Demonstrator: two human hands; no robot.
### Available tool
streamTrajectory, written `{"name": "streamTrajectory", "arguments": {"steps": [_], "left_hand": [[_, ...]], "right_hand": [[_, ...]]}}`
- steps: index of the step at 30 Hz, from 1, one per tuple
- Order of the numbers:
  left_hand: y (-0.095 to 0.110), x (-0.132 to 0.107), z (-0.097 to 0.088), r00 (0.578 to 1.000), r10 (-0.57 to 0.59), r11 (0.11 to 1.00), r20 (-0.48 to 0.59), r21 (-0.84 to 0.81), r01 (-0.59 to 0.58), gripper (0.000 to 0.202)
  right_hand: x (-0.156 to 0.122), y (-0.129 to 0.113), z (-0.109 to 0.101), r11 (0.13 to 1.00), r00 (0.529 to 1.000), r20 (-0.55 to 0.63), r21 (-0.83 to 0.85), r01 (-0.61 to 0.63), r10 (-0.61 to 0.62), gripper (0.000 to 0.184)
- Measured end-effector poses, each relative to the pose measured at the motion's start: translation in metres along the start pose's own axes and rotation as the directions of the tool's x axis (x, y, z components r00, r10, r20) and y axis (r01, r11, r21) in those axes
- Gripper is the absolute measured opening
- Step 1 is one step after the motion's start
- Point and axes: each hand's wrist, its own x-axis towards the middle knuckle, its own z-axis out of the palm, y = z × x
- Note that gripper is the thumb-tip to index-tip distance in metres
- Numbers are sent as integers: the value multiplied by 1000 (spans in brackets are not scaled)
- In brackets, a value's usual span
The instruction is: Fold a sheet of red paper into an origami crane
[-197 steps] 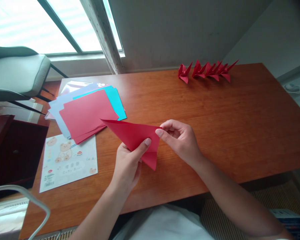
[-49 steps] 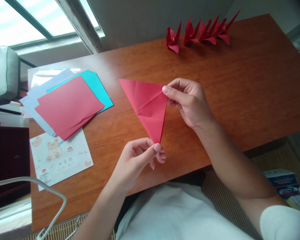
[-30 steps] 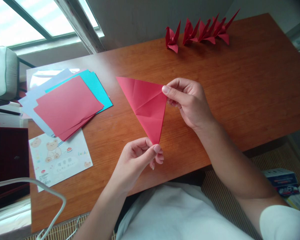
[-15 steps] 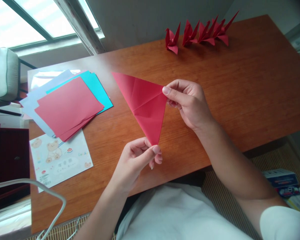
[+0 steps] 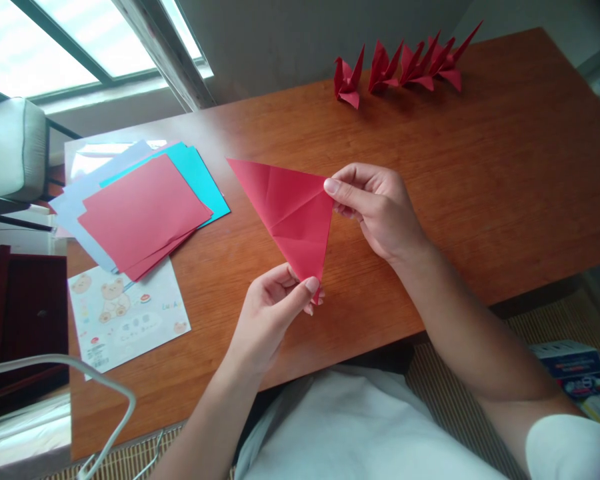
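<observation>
I hold a red paper triangle (image 5: 293, 210), creased across its face, just above the wooden table (image 5: 480, 180). My left hand (image 5: 275, 313) pinches its lower tip between thumb and fingers. My right hand (image 5: 377, 210) pinches its right corner. The third corner points left toward a stack of paper sheets (image 5: 140, 210), red on top with blue and pale ones under it.
Several folded red paper cranes (image 5: 405, 63) stand in a row at the table's far edge. A printed sheet with cartoon bears (image 5: 125, 313) lies front left. A grey chair (image 5: 10, 153) stands by the window on the left. Boxes (image 5: 575, 373) lie on the floor at right.
The triangle was turned from pointing left and down to a tip-down hold. My left hand shifted from its middle to the lower tip and has just risen slightly.
</observation>
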Motion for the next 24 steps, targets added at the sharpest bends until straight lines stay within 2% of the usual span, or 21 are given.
{"name": "streamTrajectory", "arguments": {"steps": [24], "left_hand": [[-2,0,-6,995,-13,1000,95,-23,15,17]], "right_hand": [[0,1,-1,999,999,13,-29,41,-40,22]]}}
